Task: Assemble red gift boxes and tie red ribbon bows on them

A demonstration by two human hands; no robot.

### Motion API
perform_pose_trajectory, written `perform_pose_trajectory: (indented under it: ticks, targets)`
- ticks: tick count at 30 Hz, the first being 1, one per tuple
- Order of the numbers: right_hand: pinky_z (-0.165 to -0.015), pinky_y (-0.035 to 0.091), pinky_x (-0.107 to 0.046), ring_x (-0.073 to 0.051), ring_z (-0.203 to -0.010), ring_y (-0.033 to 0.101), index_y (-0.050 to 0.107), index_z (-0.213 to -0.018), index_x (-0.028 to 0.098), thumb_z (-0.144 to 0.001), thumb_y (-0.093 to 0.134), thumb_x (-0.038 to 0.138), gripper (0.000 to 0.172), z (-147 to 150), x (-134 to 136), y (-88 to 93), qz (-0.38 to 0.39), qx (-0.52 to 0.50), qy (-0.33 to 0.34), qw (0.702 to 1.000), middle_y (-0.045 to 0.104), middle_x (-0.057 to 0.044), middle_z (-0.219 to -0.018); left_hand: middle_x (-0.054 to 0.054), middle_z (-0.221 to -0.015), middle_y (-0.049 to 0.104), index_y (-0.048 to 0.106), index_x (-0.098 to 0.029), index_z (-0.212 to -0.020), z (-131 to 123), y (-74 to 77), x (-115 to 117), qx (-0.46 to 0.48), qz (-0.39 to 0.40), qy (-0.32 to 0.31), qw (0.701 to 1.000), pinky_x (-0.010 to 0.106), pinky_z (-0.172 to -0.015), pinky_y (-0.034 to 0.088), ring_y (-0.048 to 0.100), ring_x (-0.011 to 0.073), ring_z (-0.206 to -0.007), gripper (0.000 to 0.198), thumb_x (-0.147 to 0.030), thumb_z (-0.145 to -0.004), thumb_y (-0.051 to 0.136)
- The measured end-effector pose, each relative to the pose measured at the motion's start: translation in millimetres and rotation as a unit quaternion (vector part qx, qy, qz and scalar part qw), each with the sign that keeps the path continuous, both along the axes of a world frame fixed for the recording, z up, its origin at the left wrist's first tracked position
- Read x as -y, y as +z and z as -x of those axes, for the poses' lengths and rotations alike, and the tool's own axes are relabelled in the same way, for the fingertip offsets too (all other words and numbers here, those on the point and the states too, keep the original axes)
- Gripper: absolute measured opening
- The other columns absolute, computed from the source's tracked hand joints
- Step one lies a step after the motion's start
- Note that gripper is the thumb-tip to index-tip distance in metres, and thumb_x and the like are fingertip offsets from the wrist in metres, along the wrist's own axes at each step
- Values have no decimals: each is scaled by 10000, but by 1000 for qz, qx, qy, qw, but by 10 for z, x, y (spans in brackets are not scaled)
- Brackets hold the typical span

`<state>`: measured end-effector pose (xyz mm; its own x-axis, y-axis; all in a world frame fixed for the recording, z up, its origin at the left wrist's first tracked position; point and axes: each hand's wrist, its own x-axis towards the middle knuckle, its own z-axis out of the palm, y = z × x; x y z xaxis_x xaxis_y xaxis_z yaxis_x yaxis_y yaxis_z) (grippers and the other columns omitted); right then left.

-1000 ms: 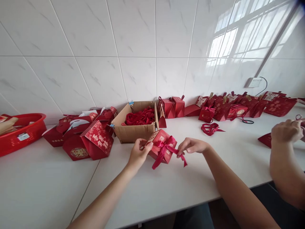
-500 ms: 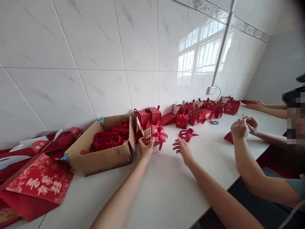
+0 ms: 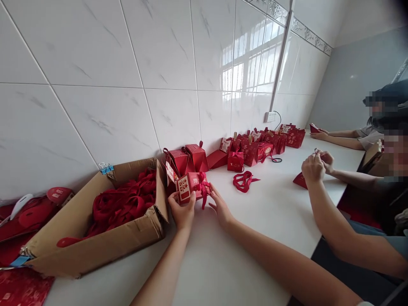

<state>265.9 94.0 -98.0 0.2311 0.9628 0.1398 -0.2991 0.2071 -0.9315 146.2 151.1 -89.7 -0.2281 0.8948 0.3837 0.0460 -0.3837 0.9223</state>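
A small red gift box (image 3: 193, 180) with a ribbon bow (image 3: 204, 186) and a printed tag (image 3: 184, 190) is tilted above the white table. My left hand (image 3: 182, 212) grips its left end, thumb on the near side. At the right end, my right hand (image 3: 223, 211) is open, thumb and fingers apart, its fingertips close to the bow; whether they touch is hard to tell. Just behind stand red boxes (image 3: 179, 162) with ribbon loops. A loose red ribbon (image 3: 244, 182) lies on the table to the right.
A cardboard box (image 3: 117, 244) full of red ribbon stands at left, a blue binder clip (image 3: 106, 169) on its rim. Flat red packaging (image 3: 24, 284) lies beyond it. More red boxes (image 3: 250, 151) line the tiled wall. A co-worker's hands (image 3: 315, 165) work at right; another person sits farther back.
My right hand has moved left, from over the table to the bow end of the gift box. My left hand still holds the box. The view has shifted closer and to the right.
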Motion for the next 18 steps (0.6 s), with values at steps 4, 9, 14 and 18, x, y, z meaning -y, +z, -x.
perform_pose_trajectory:
  ticks: [4, 9, 14, 18]
  targets:
    - [-1102, 283, -416, -237, -1385, 336, 417, -1401, 405, -846, 503, 598, 594, 18, -107, -11, -22, -14, -27, 999, 371, 72, -1508, 65, -970, 595, 429, -210, -1009, -31, -59, -14, -1, -15, 18, 1000, 344, -753, 528, 637, 211, -847, 526, -451, -654, 734]
    - [-1116, 257, -395, -220, -1383, 335, 515, -1328, 394, -843, 520, 568, 516, 4, -89, -30, -15, -8, -36, 999, 423, 75, -1474, 58, -999, 598, 435, -226, -1007, -45, -90, 31, -7, -23, 24, 999, 341, -776, 528, 641, 208, -877, 525, -438, -639, 744]
    - [-1006, 372, -345, -202, -1340, 374, 526, -1280, 418, -846, 525, 551, 454, -20, 17, -13, 9, -3, -43, 999, 408, 77, -1474, 48, -986, 608, 464, -209, -1041, -19, -116, -2, 4, -28, 12, 1000, 319, -736, 540, 642, 190, -836, 505, -397, -676, 759]
    - [-691, 450, -287, -180, -902, 600, 683, -970, 273, -879, 392, 587, 437, -182, 139, 56, 53, 11, -22, 998, 629, -36, -1171, 61, -1021, 620, 547, -143, -1115, 16, -143, -79, 17, -21, -5, 1000, 349, -742, 549, 629, 172, -852, 315, -326, -869, 621]
